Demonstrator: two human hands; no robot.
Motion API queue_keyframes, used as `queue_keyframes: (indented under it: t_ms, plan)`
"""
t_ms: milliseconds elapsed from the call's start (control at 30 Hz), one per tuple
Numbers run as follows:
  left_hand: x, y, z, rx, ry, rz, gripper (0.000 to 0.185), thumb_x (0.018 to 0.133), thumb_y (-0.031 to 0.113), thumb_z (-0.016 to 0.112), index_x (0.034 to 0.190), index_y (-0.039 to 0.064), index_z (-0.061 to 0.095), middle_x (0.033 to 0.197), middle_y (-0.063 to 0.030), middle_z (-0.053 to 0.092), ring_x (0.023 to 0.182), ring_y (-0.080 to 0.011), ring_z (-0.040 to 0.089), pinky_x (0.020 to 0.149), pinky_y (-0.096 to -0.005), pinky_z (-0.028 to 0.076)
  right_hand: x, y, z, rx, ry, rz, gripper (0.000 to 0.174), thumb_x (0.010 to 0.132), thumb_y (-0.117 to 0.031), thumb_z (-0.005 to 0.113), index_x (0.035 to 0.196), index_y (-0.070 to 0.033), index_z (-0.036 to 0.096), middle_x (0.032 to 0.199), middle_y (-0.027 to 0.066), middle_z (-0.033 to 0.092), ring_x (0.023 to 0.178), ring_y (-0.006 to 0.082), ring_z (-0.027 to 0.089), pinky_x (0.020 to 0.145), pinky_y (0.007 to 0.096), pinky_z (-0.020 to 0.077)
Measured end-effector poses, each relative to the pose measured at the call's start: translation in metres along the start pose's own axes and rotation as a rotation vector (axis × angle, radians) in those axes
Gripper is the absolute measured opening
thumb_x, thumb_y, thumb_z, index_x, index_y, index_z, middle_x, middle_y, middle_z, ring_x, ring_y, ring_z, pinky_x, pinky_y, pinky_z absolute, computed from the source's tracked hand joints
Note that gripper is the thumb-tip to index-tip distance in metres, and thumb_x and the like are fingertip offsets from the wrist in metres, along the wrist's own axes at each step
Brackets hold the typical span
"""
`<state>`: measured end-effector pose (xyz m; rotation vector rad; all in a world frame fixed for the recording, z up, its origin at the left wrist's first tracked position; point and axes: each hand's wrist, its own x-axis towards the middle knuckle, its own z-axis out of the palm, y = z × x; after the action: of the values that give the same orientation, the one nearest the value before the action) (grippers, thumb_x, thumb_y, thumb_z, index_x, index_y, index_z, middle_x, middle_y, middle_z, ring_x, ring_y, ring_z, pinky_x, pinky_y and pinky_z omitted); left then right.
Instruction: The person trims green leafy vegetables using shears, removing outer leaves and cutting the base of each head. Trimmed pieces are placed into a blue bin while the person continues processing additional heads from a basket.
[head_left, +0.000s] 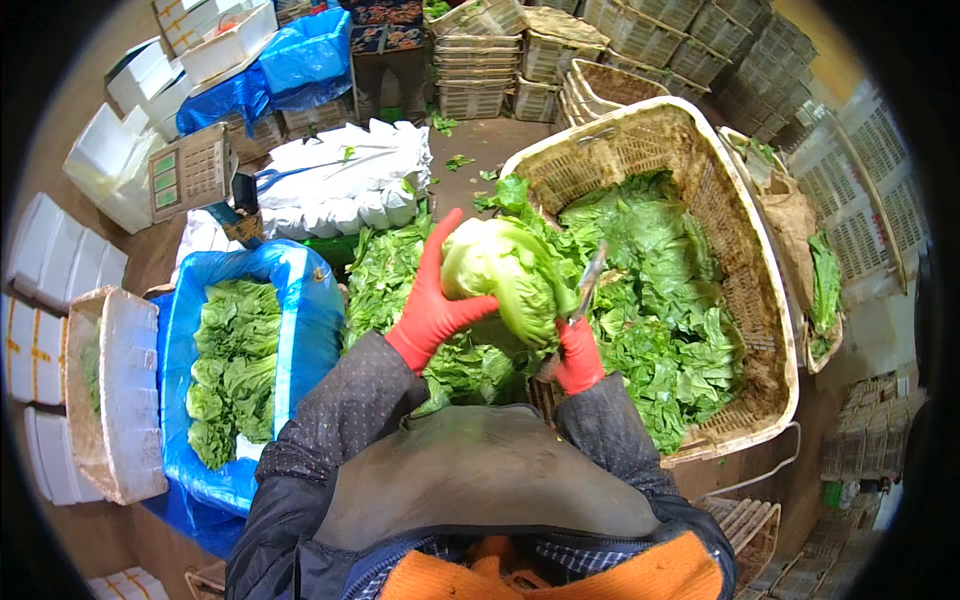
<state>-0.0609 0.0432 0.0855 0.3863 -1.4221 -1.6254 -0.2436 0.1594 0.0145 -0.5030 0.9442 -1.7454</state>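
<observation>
My left hand (439, 304), in a red glove, cups the left side of a pale green lettuce head (499, 270), thumb and fingers spread around it. At the head's lower right, my right hand (577, 356), also gloved in red, is closed on a knife (590, 281) whose blade points up beside the leaves. Part of the handle is hidden. Loose lettuce leaves (469, 371) lie beneath both hands. To the right, a large, dirty plastic crate (757, 300) holds many green leaves (645, 300). On the left, lettuce heads (236, 360) fill much of a box lined with blue plastic (319, 322).
A digital scale display (187, 172) stands at upper left, near a white wrapped bundle (337, 180) with blue-handled scissors (274, 178) on it. White foam boxes (124, 397) line the left. Stacked crates (480, 75) stand at the back, where a person's legs (390, 79) show.
</observation>
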Motion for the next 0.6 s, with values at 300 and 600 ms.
queue_keyframes:
  t_ms: [300,600]
  plan:
    - [-0.034,-0.043,-0.031,-0.296,0.021,-0.432,0.06,0.093,0.041,0.05,0.138,0.004,0.037,0.14,-0.0088,0.041,0.128,-0.0174,0.037,0.109,-0.0311,0.024,0.019,-0.027,0.014,-0.419,-0.388,0.208,0.056,0.084,-0.032,0.068,0.129,-0.004,0.049,0.118,0.0056,0.059,0.108,0.0124,0.052,0.079,0.0273,0.0462]
    - [0.031,0.048,-0.053,1.332,-0.912,0.036,0.024,0.083,0.031,0.062,0.098,0.013,0.065,0.076,-0.0124,0.064,0.068,-0.0321,0.062,0.058,-0.0405,0.049,0.001,-0.004,-0.003,-0.616,-0.317,0.254,0.032,0.087,-0.021,0.065,0.11,0.0,0.062,0.093,-0.0013,0.062,0.084,0.0067,0.053,0.075,0.0252,0.0446]
